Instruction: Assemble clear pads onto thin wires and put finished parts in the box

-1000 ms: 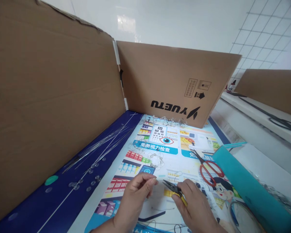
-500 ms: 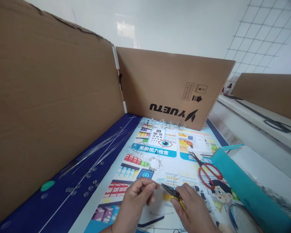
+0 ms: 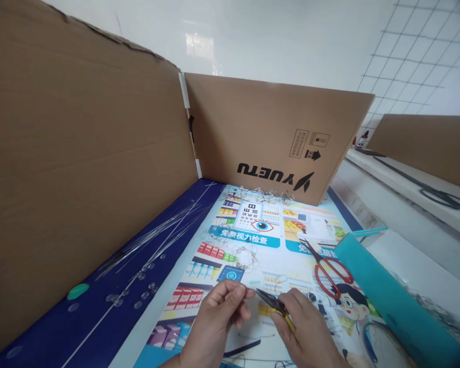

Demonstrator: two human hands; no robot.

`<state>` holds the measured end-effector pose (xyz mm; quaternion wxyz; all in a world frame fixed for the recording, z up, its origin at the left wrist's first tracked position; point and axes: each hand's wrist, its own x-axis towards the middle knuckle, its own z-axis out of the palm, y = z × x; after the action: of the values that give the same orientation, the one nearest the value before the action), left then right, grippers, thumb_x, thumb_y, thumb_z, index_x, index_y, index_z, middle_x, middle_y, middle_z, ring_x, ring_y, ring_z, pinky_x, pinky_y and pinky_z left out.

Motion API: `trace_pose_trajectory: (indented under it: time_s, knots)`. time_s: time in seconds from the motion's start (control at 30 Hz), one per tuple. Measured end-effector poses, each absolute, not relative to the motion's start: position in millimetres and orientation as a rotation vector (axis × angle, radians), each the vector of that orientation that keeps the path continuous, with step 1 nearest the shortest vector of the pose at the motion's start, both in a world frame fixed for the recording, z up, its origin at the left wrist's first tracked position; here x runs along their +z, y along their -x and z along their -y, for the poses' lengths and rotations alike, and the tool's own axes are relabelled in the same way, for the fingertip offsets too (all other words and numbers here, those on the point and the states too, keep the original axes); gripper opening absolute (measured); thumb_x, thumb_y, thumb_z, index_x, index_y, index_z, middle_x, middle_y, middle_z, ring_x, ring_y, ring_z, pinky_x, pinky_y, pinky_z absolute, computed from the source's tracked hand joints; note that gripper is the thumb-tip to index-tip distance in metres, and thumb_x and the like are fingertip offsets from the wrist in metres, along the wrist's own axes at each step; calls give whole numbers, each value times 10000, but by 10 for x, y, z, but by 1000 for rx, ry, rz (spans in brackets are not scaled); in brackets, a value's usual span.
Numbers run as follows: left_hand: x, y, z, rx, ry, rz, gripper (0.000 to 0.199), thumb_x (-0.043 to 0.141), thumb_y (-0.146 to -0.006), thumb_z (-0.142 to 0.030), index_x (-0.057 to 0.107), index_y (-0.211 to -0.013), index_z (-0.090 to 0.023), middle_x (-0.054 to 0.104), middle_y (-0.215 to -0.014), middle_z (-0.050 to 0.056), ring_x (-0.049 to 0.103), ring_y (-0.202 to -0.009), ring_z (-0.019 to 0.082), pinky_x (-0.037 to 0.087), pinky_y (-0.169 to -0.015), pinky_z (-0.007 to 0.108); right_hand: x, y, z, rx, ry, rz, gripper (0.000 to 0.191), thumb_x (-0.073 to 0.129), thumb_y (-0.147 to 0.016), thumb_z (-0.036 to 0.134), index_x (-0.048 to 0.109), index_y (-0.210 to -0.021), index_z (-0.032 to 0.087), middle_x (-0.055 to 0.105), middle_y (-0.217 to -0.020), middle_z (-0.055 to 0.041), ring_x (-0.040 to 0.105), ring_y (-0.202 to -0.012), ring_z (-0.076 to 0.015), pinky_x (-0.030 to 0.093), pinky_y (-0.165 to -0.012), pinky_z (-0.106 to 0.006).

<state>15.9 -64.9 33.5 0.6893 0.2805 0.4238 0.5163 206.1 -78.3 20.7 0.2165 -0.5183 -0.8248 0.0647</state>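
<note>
Centrally, the right hand [image 3: 310, 327] curls its fingers round the yellow grips of slim pliers [image 3: 272, 301], dark metal tapering to a point. They lie slantwise above the glossy printed sheet [image 3: 268, 268], long axis running from the palm up and leftward, nose toward the left hand [image 3: 222, 317]. That hand pinches thumb to forefinger; what lies between is too small to tell. Red-looped scissors [image 3: 331, 273] rest beyond, near the smooth teal box [image 3: 391, 301].
</note>
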Motion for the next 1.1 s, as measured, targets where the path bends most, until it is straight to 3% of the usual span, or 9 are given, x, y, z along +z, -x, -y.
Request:
trace_pose_trajectory:
  time_s: [0.3, 0.67, 1.1]
  knots:
    - [312, -161, 666, 1136, -629, -924, 265, 689, -700, -380, 571, -716, -144, 615, -631, 10, 486, -513, 79, 352, -473, 181, 158, -2072, 788, 230, 1505, 2291, 118, 377, -899, 293, 458, -885, 209, 526, -823, -55, 539, -744, -199, 458, -623, -312]
    - [256, -165, 656, 1152, -532, -884, 240, 674, -731, -357, 564, -753, -145, 649, -713, 43, 463, -513, 63, 357, -469, 175, 162, -2056, 784, 259, 1496, 2304, 124, 374, -896, 288, 445, -937, 196, 512, -885, -85, 524, -816, -229, 459, -669, -358]
    - [264, -163, 682, 1113, -570, -870, 220, 654, -756, -341, 539, -750, -153, 661, -764, 48, 481, -555, 75, 360, -503, 187, 107, -2070, 770, 247, 1551, 2299, 142, 360, -904, 296, 462, -891, 199, 536, -829, -68, 546, -750, -223, 460, -626, -344]
